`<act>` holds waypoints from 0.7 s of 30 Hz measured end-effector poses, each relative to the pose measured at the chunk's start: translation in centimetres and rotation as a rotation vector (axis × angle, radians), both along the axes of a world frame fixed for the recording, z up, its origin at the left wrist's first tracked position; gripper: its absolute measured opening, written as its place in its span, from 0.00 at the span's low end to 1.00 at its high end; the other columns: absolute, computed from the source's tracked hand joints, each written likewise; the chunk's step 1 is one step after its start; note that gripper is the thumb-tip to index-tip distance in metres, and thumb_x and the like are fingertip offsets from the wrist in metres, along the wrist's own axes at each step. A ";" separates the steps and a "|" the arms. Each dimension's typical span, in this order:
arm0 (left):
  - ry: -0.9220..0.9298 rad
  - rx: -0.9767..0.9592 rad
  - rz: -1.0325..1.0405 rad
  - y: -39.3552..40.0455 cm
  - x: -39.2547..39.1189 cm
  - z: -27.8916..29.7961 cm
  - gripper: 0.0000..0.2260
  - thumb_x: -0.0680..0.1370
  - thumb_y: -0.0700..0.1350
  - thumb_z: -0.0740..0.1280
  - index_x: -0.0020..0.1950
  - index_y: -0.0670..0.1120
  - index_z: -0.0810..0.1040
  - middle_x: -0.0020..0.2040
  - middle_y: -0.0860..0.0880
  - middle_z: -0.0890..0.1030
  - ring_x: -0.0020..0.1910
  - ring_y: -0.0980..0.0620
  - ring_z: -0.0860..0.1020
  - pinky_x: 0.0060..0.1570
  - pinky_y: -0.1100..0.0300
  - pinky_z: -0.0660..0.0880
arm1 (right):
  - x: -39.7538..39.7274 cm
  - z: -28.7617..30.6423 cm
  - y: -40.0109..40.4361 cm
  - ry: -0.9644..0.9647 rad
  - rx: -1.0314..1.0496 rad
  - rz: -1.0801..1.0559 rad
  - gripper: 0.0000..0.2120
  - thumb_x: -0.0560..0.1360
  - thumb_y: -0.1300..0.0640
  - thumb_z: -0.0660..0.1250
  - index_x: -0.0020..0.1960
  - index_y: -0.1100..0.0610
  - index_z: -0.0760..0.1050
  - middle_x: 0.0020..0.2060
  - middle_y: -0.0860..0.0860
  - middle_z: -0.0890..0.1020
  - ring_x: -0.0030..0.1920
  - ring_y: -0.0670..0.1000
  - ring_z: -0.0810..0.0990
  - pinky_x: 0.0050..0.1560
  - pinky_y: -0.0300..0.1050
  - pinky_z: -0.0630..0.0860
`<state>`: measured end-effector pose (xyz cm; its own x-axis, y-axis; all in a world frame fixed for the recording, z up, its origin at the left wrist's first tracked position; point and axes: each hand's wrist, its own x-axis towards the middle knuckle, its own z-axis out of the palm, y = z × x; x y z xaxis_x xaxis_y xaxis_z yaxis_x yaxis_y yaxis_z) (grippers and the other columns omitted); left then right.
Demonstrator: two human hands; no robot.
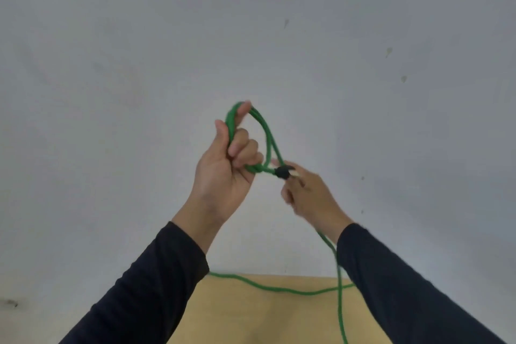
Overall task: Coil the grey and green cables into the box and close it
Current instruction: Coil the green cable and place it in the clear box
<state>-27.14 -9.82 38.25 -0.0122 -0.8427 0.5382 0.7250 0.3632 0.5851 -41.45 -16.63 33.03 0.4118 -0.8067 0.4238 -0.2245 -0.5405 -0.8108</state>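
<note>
Both hands are being held up in front of a pale grey wall (251, 22), which is filling most of the view and carrying a few small dark marks on its right side. The left hand (223, 173) is gripping several loops of the green cable (269, 137), its fingers (245, 145) curling around the bundle while the thumb is standing up beside it. The loops are arching over from the top of that hand and coming down toward the right hand (310, 193).

The right hand is pinching the cable's black plug (282, 172) between its fingertips, just beside the lower end of the loops; the hand is blurred, so the exact grip is hard to make out. From under the right wrist a loose length of the cable is hanging down and crossing another stretch that is lying across the light wooden worktop (265, 315) at the bottom of the frame.

Only a narrow part of the worktop is showing between the two dark sleeves (145, 288), which are covering its sides. The trailing cable is running out of view at the bottom edge and behind the left sleeve.
</note>
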 end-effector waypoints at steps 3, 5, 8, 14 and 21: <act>-0.021 -0.003 0.269 -1.2 2.5 1.1 0.17 0.82 0.51 0.47 0.64 0.51 0.70 0.28 0.55 0.67 0.28 0.58 0.64 0.36 0.67 0.66 | 0.8 -1.6 2.2 0.326 -0.061 0.075 0.14 0.80 0.50 0.54 0.62 0.49 0.73 0.28 0.46 0.72 0.27 0.44 0.69 0.31 0.36 0.68; -0.311 0.042 0.593 -1.8 3.4 0.7 0.16 0.83 0.51 0.47 0.67 0.53 0.67 0.31 0.55 0.70 0.29 0.58 0.65 0.37 0.63 0.67 | 1.2 -0.7 3.7 0.454 -0.133 0.132 0.13 0.79 0.50 0.56 0.60 0.51 0.73 0.28 0.46 0.72 0.27 0.47 0.69 0.31 0.38 0.68; -0.890 -0.016 0.846 -1.7 2.8 -1.9 0.16 0.82 0.52 0.48 0.68 0.56 0.66 0.35 0.51 0.73 0.32 0.56 0.70 0.40 0.62 0.69 | 1.5 2.7 4.9 0.562 -0.301 0.165 0.10 0.77 0.51 0.61 0.50 0.57 0.77 0.27 0.46 0.73 0.26 0.44 0.69 0.31 0.39 0.67; -0.997 0.006 0.493 0.5 1.6 -5.7 0.16 0.80 0.52 0.53 0.52 0.45 0.75 0.28 0.53 0.70 0.28 0.54 0.67 0.38 0.54 0.68 | -1.0 8.3 3.3 0.405 -0.217 0.184 0.05 0.66 0.54 0.75 0.39 0.51 0.80 0.27 0.47 0.75 0.28 0.44 0.70 0.34 0.37 0.68; -0.667 0.117 0.155 1.7 1.5 -4.6 0.20 0.77 0.48 0.50 0.52 0.48 0.82 0.24 0.54 0.54 0.24 0.54 0.54 0.28 0.63 0.57 | -2.1 7.9 1.0 0.081 -0.094 0.236 0.09 0.65 0.49 0.72 0.43 0.51 0.82 0.25 0.44 0.73 0.29 0.51 0.65 0.28 0.35 0.64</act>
<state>-25.62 -8.09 33.65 -0.1835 -0.9134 0.3634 0.1413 0.3414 0.9293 -43.51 -15.62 40.97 0.6198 -0.6431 0.4498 -0.1455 -0.6574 -0.7393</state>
